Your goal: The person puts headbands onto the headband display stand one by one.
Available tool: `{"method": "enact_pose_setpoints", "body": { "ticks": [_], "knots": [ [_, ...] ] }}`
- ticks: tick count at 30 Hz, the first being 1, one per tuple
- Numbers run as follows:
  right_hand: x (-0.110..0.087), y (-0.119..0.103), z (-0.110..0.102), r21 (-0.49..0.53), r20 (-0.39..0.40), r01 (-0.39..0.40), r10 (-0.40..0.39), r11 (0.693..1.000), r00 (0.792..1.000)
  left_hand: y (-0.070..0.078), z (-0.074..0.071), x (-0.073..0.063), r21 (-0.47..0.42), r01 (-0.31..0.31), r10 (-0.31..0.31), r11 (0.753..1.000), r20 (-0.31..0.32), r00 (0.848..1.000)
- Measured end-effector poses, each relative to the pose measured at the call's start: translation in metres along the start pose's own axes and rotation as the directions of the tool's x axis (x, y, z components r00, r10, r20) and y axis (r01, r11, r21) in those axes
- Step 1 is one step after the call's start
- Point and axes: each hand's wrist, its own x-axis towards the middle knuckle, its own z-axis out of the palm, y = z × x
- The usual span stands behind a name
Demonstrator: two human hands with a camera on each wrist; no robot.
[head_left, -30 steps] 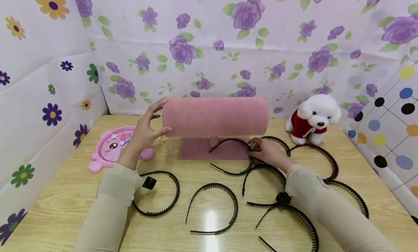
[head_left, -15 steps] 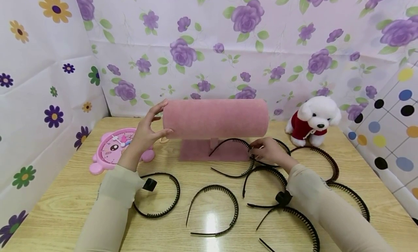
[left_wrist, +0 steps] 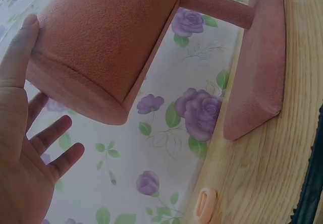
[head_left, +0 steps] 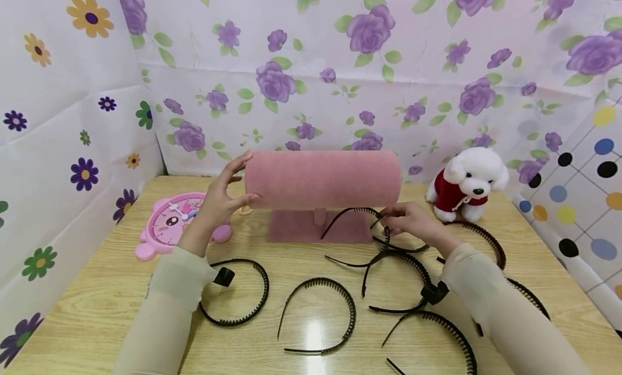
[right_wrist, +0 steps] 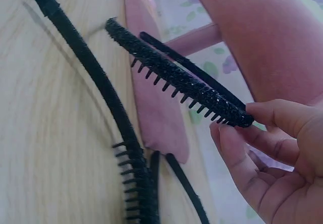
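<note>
One pinched black headband (right_wrist: 174,73) now farther right than before

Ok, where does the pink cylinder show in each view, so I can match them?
Head: the pink cylinder lies crosswise at the centre, the left hand at its left end.
Left wrist: upper left, cut off by the top edge.
Right wrist: upper right, above the right hand.
Shared landmark: the pink base, below the cylinder in head, right side in left wrist, behind the held headband in right wrist.
</note>
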Motion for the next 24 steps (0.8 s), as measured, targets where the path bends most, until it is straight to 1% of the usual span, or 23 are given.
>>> {"method": "enact_pose_setpoints", "body": {
  "ticks": [2, 8, 11, 18, 19, 24],
  "knots": [
    [-0.002, -0.002, -0.003, 0.003, 0.012, -0.007, 0.007, 1.000, 1.000, 0.000, 0.000, 0.000, 0.000, -0.002, 0.002, 1.000, 0.000, 1.000],
    [-0.012, -0.011, -0.017, -0.038, 0.028, -0.036, 0.038, 0.999, 0.999, 0.001, 0.000, -0.001, 0.001, -0.008, 0.008, 1.000, 0.003, 1.000],
    [-0.018, -0.018, -0.025, -0.064, 0.017, -0.044, 0.046, 0.997, 0.999, 0.001, 0.000, 0.000, 0.004, -0.009, 0.009, 1.000, 0.002, 1.000],
    [-0.035, -0.031, -0.042, -0.154, -0.021, -0.090, 0.088, 0.984, 0.996, 0.002, 0.000, 0.000, 0.000, -0.006, 0.006, 1.000, 0.011, 1.000],
    [-0.036, -0.033, -0.045, -0.161, -0.028, -0.093, 0.090, 0.983, 0.996, 0.008, 0.000, 0.000, -0.002, 0.000, 0.000, 1.000, 0.013, 1.000],
    [-0.044, -0.043, -0.058, -0.202, -0.075, -0.129, 0.116, 0.971, 0.990, 0.008, 0.000, 0.000, -0.016, 0.002, -0.002, 1.000, 0.010, 1.000]
  ]
}}
